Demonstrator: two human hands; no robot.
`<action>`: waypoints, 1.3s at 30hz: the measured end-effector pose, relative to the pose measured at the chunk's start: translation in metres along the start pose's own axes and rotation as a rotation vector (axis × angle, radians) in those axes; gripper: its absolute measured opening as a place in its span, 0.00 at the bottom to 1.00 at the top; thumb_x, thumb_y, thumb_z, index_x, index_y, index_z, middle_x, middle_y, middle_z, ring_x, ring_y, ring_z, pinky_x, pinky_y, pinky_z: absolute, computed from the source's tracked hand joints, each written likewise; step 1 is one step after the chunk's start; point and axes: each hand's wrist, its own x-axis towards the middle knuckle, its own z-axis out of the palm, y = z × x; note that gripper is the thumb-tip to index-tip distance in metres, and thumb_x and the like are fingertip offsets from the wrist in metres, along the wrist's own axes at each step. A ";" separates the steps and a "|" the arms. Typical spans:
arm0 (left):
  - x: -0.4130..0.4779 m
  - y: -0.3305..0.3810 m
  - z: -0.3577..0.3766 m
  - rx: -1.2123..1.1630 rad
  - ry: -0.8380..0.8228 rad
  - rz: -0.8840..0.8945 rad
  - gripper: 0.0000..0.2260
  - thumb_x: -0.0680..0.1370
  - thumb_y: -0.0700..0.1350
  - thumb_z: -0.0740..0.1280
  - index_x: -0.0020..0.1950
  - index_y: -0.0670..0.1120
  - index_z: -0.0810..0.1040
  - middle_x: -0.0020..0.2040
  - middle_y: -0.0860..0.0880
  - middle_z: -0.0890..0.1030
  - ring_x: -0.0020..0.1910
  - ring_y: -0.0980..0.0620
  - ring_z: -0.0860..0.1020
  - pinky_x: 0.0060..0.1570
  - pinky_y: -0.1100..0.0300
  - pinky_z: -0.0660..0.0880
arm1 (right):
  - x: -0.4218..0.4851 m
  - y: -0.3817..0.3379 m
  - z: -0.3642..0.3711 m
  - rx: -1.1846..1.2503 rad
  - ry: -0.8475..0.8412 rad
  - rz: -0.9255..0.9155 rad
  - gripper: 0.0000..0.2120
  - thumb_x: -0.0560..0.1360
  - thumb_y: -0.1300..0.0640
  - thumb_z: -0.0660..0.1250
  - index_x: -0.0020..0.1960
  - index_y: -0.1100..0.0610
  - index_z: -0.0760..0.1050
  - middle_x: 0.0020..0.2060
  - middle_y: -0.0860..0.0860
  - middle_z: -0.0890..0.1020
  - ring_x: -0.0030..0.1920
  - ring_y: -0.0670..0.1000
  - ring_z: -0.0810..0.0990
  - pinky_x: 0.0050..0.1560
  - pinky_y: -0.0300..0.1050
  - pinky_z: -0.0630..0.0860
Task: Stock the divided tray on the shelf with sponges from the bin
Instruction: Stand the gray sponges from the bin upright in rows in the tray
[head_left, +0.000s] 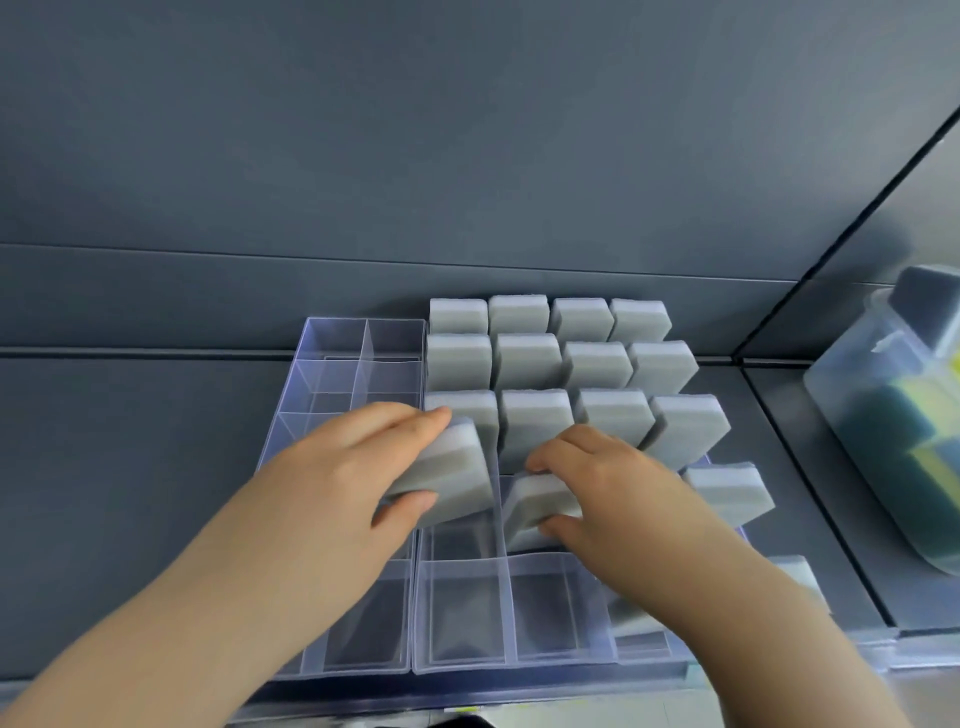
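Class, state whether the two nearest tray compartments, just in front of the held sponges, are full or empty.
Empty: both compartments show only clear walls and bare floor, nothing standing inside.

Two clear divided trays (363, 322), one bin (852, 379), at least sixteen grey sponges (525, 359).

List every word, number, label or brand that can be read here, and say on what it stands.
None can be read.
Grey sponges: plain, no print.
Divided tray: no label visible.
Bin at the right: one small white mark, too blurred to read.
Shelf front edge: a yellowish strip, too blurred to read.
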 end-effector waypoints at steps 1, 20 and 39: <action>0.000 0.001 0.000 0.010 -0.001 -0.001 0.24 0.68 0.43 0.74 0.63 0.50 0.76 0.56 0.58 0.78 0.53 0.58 0.71 0.45 0.63 0.70 | -0.001 0.000 0.000 0.002 0.002 -0.004 0.19 0.74 0.50 0.65 0.63 0.45 0.66 0.59 0.41 0.69 0.57 0.45 0.69 0.49 0.39 0.69; 0.003 0.007 0.000 0.051 -0.081 -0.003 0.24 0.72 0.48 0.70 0.67 0.57 0.71 0.59 0.66 0.72 0.56 0.62 0.72 0.51 0.65 0.67 | -0.007 0.008 -0.001 0.083 0.084 -0.002 0.23 0.71 0.51 0.68 0.65 0.44 0.67 0.60 0.41 0.69 0.60 0.44 0.66 0.55 0.38 0.68; 0.014 0.011 0.008 -0.001 -0.158 0.010 0.22 0.77 0.48 0.65 0.70 0.58 0.67 0.57 0.71 0.62 0.60 0.66 0.62 0.51 0.86 0.51 | -0.010 0.011 0.001 0.096 0.060 0.008 0.22 0.74 0.54 0.64 0.66 0.46 0.66 0.60 0.43 0.70 0.60 0.46 0.69 0.56 0.40 0.70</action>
